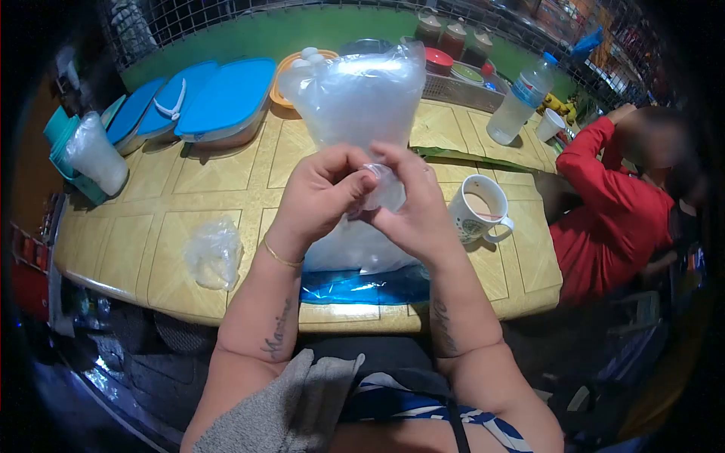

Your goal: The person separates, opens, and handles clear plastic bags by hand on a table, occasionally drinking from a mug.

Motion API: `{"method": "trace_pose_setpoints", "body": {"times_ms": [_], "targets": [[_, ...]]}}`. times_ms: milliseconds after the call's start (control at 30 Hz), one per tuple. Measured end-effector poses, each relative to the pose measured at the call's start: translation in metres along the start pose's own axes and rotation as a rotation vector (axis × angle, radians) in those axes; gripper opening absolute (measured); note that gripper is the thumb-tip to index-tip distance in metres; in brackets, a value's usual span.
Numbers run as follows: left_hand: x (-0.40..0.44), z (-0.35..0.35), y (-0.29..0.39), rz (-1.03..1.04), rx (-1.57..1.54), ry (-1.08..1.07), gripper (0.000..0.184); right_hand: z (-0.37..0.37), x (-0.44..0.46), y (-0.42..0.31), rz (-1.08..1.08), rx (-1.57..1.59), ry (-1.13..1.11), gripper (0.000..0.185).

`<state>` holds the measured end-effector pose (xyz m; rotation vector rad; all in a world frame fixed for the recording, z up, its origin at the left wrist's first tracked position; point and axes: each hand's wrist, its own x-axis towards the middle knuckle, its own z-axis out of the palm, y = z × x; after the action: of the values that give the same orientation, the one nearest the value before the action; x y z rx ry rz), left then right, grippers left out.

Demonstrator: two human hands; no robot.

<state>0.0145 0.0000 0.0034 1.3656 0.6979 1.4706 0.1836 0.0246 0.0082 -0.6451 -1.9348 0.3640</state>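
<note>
My left hand (332, 181) and my right hand (411, 196) meet over the middle of the table, fingers closed on thin clear plastic (389, 192). It looks like part of a plastic bag; whether it joins the big bag behind is hard to tell. That large, puffed clear plastic bag (362, 90) rises just beyond my fingers. Under my wrists lies more clear plastic (347, 245), with a shiny blue plastic packet (362, 288) along the table edge. To the right of my right hand stands a white mug (483, 204) holding a light brown drink.
A crumpled plastic bag (214, 253) lies at left. Blue-lidded containers (230, 98), an orange bowl (281, 83) with eggs and a metal tray (472, 90) line the back. A water bottle (521, 106) and green leaf (483, 157) are at right, near a person in red (619, 211).
</note>
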Motion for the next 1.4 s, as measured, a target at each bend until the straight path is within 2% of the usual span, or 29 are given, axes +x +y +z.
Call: {"method": "trace_pose_setpoints", "body": {"times_ms": [67,100,133,167,200,267,300,400,500,533,633,667,767,900,1000,1100,1200,1300,1333,1400], "targets": [[-0.001,0.006,0.001,0.056,-0.052,-0.043,0.027,0.000,-0.005,0.010,0.078,0.113,-0.017,0.045],[-0.003,0.007,0.008,0.026,0.092,-0.041,0.034,0.002,-0.007,0.018,0.113,0.169,-0.028,0.040],[-0.007,0.006,0.018,-0.003,0.237,-0.036,0.041,0.006,-0.007,0.026,0.070,0.169,0.071,0.027],[-0.009,0.002,0.024,-0.032,0.383,-0.030,0.047,0.005,-0.011,0.030,0.155,0.256,0.134,0.026],[-0.008,-0.002,0.026,-0.098,0.449,-0.083,0.041,0.001,-0.011,0.026,0.240,0.343,0.196,0.026],[-0.006,-0.009,0.023,-0.204,0.422,-0.055,0.035,-0.011,-0.008,0.021,0.374,0.542,0.253,0.023],[-0.005,-0.012,0.020,-0.257,0.409,-0.042,0.032,-0.014,-0.008,0.023,0.372,0.587,0.270,0.022],[-0.002,-0.019,0.011,-0.006,0.296,0.120,0.029,-0.017,-0.007,0.025,0.363,0.714,0.337,0.019],[0.001,-0.022,0.006,0.031,-0.035,0.142,0.046,-0.016,-0.007,0.026,0.341,0.782,0.419,0.016],[0.001,-0.014,0.009,0.023,-0.016,0.161,0.058,-0.015,-0.008,0.024,0.328,0.777,0.454,0.016],[0.004,-0.015,-0.002,-0.105,-0.188,0.038,0.061,-0.013,-0.008,0.024,0.214,0.732,0.496,0.014],[0.004,-0.014,-0.005,-0.121,-0.267,-0.031,0.055,-0.013,-0.008,0.024,0.165,0.711,0.501,0.014],[0.000,-0.008,0.004,-0.185,-0.190,-0.128,0.045,-0.015,-0.009,0.020,0.193,0.613,0.460,0.014],[0.001,-0.012,-0.005,-0.167,-0.163,-0.005,0.031,-0.015,-0.008,0.020,0.239,0.585,0.386,0.010],[0.004,-0.010,-0.006,-0.114,-0.320,0.144,0.035,-0.020,-0.008,0.024,0.354,0.530,0.334,0.008],[0.005,-0.020,-0.003,-0.225,-0.444,0.143,0.044,-0.021,-0.006,0.027,0.456,0.526,0.361,0.012],[0.004,-0.006,0.006,-0.218,-0.566,0.049,0.047,-0.019,-0.002,0.029,0.475,0.564,0.430,0.018],[0.000,0.003,0.012,-0.229,-0.204,0.089,0.041,-0.021,-0.002,0.032,0.494,0.521,0.441,0.020],[-0.001,-0.007,0.003,-0.241,-0.157,0.066,0.028,-0.021,-0.001,0.031,0.496,0.521,0.441,0.020],[0.001,-0.008,-0.001,-0.253,-0.152,0.102,0.022,-0.023,0.000,0.030,0.506,0.535,0.452,0.020]]}}
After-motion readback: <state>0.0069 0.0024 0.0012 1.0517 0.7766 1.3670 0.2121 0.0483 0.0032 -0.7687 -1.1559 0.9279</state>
